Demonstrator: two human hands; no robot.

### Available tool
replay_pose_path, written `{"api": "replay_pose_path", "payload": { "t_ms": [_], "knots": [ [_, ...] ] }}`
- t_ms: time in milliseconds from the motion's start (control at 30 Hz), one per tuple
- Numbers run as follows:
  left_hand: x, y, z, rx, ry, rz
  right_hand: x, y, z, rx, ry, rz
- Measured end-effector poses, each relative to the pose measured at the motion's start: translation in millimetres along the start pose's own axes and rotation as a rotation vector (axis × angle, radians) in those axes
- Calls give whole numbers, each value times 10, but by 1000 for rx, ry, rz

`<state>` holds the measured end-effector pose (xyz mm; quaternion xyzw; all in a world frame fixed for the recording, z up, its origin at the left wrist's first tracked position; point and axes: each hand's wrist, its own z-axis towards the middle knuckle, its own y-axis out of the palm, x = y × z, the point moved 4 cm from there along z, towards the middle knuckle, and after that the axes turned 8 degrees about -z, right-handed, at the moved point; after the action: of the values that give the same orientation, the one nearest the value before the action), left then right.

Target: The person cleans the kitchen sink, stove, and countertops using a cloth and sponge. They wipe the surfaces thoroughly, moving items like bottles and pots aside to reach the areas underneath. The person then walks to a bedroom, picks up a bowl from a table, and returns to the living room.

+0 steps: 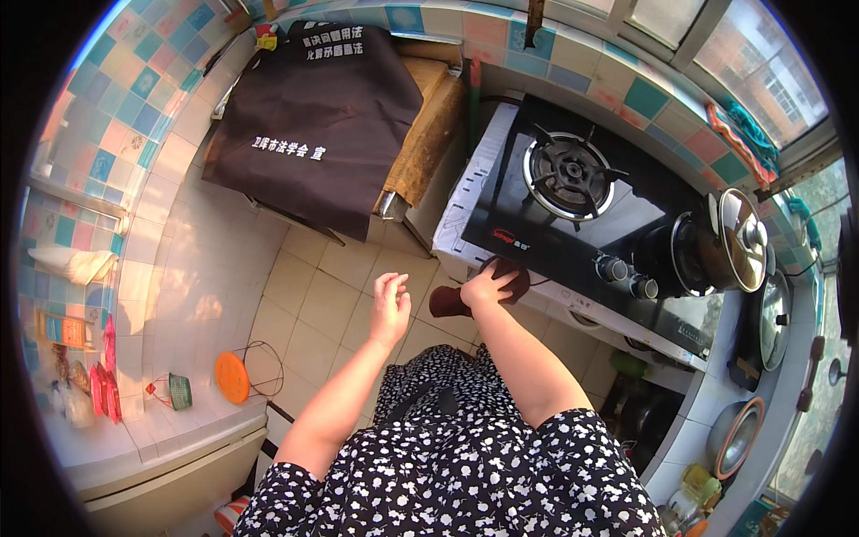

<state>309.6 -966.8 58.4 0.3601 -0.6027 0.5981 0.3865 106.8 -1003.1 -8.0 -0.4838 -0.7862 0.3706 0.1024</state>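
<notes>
In the head view, your right hand lies on a dark maroon cloth, fingers spread over it; you cannot tell whether they grip it or only press. The cloth is at the near left front edge of the black glass-topped gas stove, part of it sticking out left of your wrist. Your left hand is empty, half open with its fingers loosely bent, above the tiled floor. On the stove, a pot sits behind the two control knobs, beside a glass lid.
</notes>
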Motion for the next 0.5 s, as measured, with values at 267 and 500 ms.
{"api": "replay_pose_path", "payload": {
  "t_ms": [267, 500],
  "knots": [
    [166, 37, 125, 4, -92, 2, -600, 367, -271, -184, -318, -207],
    [-264, 81, 254, 127, -233, -123, -657, 78, -339, -338, -861, -15]
  ]
}}
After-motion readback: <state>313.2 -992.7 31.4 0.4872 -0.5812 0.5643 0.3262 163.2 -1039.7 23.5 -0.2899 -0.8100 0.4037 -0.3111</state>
